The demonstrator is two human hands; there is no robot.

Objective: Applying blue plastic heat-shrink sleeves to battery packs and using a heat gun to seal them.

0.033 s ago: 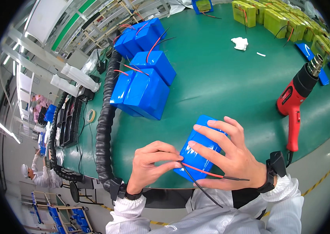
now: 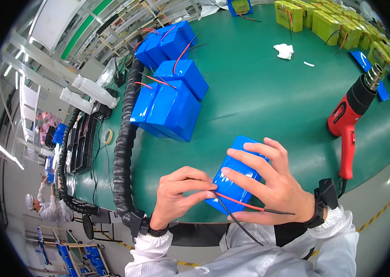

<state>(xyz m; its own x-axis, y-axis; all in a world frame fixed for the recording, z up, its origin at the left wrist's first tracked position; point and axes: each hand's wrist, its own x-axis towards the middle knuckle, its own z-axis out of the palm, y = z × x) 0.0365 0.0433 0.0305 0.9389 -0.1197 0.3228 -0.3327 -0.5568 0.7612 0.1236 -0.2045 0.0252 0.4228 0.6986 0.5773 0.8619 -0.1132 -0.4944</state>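
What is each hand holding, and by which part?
Left hand pinches red wire and black wire near the blue pack; right hand holds the pack across its upper face.

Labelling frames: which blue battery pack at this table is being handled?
The nearest blue battery pack, under the right hand; the other blue packs sit farther off, untouched.

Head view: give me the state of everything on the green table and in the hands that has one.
Left hand: pinching at the wires' base
Right hand: spread over the held blue pack
Held blue pack: wrapped
Red wire: far end dark
Black wire: far end loose
Heat gun: unheld; on or off unclear
Other blue packs: wrapped, grouped
Yellow-green packs: without blue wrap
White scrap: crumpled
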